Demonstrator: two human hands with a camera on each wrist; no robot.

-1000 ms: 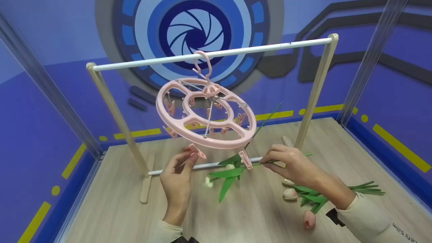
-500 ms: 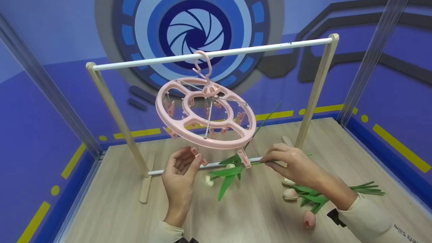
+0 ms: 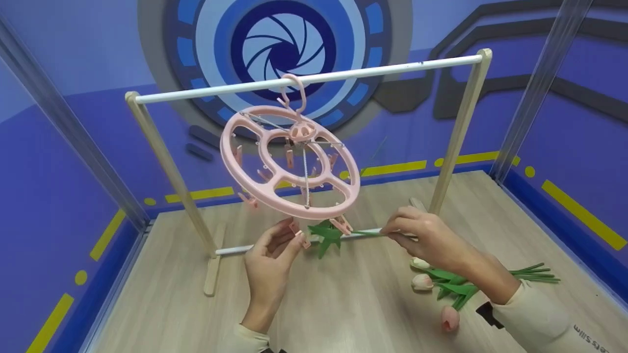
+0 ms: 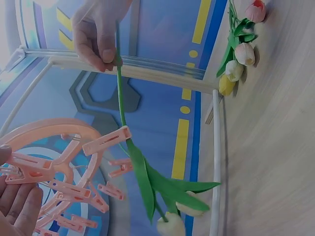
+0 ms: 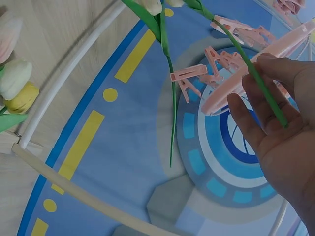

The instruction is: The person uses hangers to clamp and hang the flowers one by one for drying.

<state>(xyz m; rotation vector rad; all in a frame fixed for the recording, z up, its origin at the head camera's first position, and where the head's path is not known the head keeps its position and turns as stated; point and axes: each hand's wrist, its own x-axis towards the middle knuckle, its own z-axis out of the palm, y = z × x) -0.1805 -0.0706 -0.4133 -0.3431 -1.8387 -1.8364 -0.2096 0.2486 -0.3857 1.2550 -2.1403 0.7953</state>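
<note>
One tulip (image 5: 165,46) looks clipped; the right hand (image 3: 424,233), loose tulips (image 3: 422,282) waiting below it, pinches another stem (image 4: 120,93), the left hand (image 3: 270,264) a clip (image 4: 42,169) (bare, from where I stand).

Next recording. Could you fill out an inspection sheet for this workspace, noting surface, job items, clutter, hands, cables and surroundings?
Surface: wood-grain table, light-coloured.
Job's things: pink clip hanger, hooked over the white top bar and tilted; loose tulips in pink, pale pink, white and yellow lying on the table; a second stem beside the hanger, unclear whether clipped.
Clutter: nothing seen.
Left hand: pinches a pink clip at the hanger.
Right hand: holds a tulip stem.
Cables: nothing seen.
Surroundings: blue-purple printed panels with yellow markings.
</note>
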